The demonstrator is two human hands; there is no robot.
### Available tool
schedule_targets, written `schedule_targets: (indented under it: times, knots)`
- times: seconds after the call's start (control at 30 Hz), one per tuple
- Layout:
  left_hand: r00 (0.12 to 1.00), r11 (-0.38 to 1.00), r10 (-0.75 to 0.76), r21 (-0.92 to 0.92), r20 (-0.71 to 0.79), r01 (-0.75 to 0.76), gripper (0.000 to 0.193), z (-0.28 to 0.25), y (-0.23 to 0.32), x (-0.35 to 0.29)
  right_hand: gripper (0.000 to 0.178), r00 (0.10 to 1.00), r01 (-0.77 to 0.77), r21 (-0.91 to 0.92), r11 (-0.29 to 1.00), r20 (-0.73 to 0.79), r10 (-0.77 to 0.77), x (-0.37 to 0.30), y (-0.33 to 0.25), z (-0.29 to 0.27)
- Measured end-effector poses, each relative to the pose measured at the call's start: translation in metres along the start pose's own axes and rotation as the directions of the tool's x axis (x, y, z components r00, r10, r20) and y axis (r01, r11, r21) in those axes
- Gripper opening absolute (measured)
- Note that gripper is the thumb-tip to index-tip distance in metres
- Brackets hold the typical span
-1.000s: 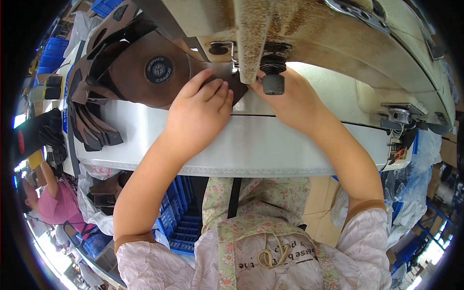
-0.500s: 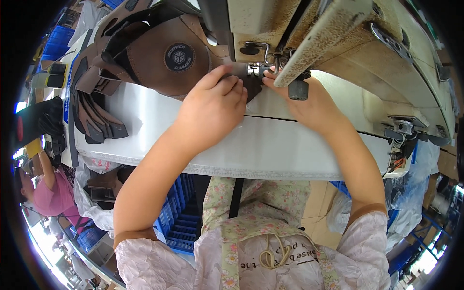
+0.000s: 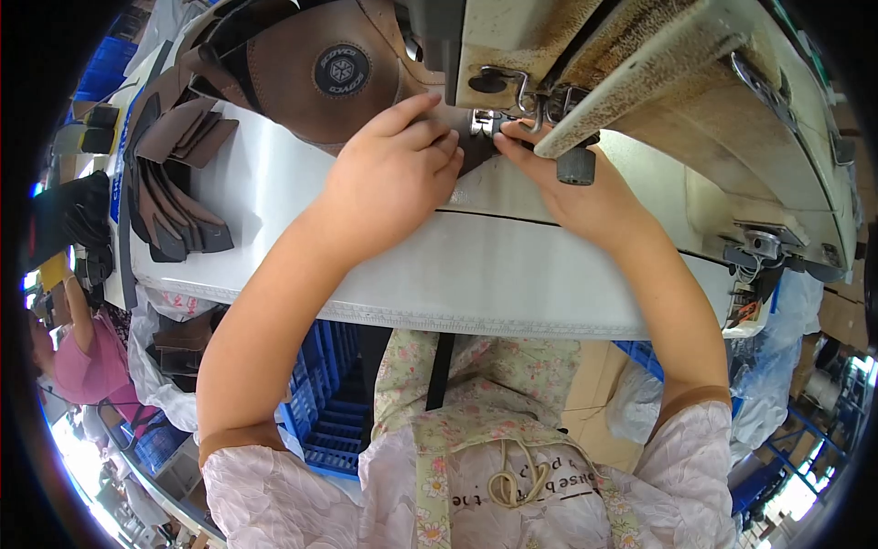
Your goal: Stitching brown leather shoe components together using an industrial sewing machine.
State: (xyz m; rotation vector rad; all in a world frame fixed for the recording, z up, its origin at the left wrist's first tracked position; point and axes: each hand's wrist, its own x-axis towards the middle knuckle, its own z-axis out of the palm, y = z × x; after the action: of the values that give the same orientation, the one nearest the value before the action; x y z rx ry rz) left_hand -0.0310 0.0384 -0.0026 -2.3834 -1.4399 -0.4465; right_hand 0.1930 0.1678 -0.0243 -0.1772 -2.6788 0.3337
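Note:
A large brown leather piece with a round black emblem lies on the white sewing machine bed, its narrow end reaching under the metal presser foot. My left hand rests on that end, left of the foot. Its index finger points forward, the other fingers curl against the leather, and the thumb is hidden. Close on the right of the foot, my right hand has its fingertips pinched together at the leather's edge. Part of that hand is behind the machine's slanted bar and black knob. The needle cannot be made out.
The worn machine head overhangs my right hand. Stacked dark brown leather pieces lie at the bed's left. A ruler strip runs along the front edge. Below stands a blue crate; a person in pink is at far left.
The leather piece has shifted away from me relative to the presser foot. My left hand has moved slightly forward and left with it. My right hand stays beside the foot.

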Motion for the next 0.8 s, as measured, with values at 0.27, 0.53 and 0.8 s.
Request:
schedule_targets:
  times: [0.27,0.53,0.8]
  knots:
    - [0.998,0.999,0.033,-0.041,0.044,-0.031,0.020,-0.007,-0.009,0.003,0.047,0.956,-0.255,0.113,0.960,0.179,0.233,0.005,-0.010,-0.007]
    - [0.998,0.998,0.043,-0.040,0.038,-0.042,0.021,-0.008,-0.012,0.003,0.040,0.960,-0.212,0.053,0.976,0.200,0.198,0.005,-0.008,-0.004]
    - [0.997,0.995,0.078,-0.069,0.029,-0.076,0.019,-0.005,-0.018,0.005,0.038,0.961,-0.161,0.095,0.982,0.242,0.134,-0.005,0.011,-0.006]
